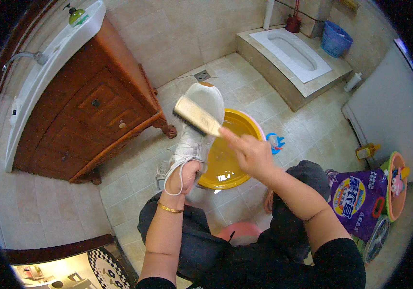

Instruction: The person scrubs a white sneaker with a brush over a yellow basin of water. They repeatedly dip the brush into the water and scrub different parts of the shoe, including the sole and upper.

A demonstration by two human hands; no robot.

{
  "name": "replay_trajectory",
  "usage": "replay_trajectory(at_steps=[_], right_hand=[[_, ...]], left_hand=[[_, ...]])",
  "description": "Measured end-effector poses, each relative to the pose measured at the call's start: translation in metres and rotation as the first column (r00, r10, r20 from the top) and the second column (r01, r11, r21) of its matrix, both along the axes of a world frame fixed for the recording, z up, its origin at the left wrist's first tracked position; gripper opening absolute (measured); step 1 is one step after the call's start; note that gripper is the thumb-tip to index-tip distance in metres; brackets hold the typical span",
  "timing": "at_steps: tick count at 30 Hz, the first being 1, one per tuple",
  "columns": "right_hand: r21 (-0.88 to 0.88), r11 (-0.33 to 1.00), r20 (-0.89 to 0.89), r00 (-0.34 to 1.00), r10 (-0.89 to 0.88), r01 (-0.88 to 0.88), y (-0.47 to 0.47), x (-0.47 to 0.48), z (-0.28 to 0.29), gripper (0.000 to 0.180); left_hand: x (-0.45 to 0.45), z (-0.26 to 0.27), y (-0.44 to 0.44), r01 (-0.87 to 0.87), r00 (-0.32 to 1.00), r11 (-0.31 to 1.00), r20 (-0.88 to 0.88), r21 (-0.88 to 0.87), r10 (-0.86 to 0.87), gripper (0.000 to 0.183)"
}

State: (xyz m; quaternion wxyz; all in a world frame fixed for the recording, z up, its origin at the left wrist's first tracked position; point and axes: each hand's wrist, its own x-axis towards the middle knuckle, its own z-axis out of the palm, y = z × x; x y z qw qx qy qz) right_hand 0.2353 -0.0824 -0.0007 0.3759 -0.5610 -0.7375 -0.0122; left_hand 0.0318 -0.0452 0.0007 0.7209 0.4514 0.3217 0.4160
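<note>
A white lace-up shoe (pixel 206 95) is held up over the near left rim of a yellow basin, its toe pointing away from me. My left hand (pixel 186 177) is partly inside the shoe at its heel end, and a loose white lace hangs over the wrist. My right hand (pixel 251 153) grips the handle end of a scrubbing brush (pixel 197 115) with a pale back. The brush's dark bristles rest against the shoe's upper, between laces and toe. Yellowish-looking water fills part of the yellow basin (pixel 251 124) below. Another white shoe (pixel 162 169) appears partly hidden behind my left hand.
A wooden vanity cabinet (pixel 94 104) with a white sink top stands on the left. Ahead right is a raised squat toilet (pixel 293 54) with a blue basket (pixel 336 38). A purple detergent bag (pixel 358 202) leans near my right knee. A floor drain (pixel 202 75) lies ahead.
</note>
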Motion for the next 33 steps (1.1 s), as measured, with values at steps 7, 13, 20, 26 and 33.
replay_trajectory(at_steps=[7,13,20,26,33], right_hand=[[0.012,1.000,0.003,1.000,-0.027,0.027,0.005,0.006,0.009,0.047],[-0.078,0.991,0.031,0.993,0.111,-0.108,-0.015,-0.003,-0.015,0.046],[-0.029,0.995,0.029,0.995,0.091,-0.091,-0.017,0.004,-0.018,0.044],[-0.013,0.998,0.033,0.998,0.062,-0.061,-0.004,-0.003,0.011,0.045],[-0.086,0.990,0.030,0.993,0.115,-0.112,-0.024,-0.003,-0.010,0.044]], left_hand=[[0.009,0.009,-0.008,-0.034,0.997,0.999,0.071,-0.012,0.035,0.054],[-0.023,0.000,0.005,-0.107,0.964,0.992,0.237,-0.065,0.120,0.053],[-0.024,-0.015,0.000,-0.098,0.979,0.987,-0.167,0.130,0.119,0.033],[-0.005,-0.011,0.002,0.095,0.908,0.987,-0.418,0.129,-0.033,0.042],[-0.020,0.006,0.009,-0.200,0.962,0.980,0.193,0.013,0.193,0.054]])
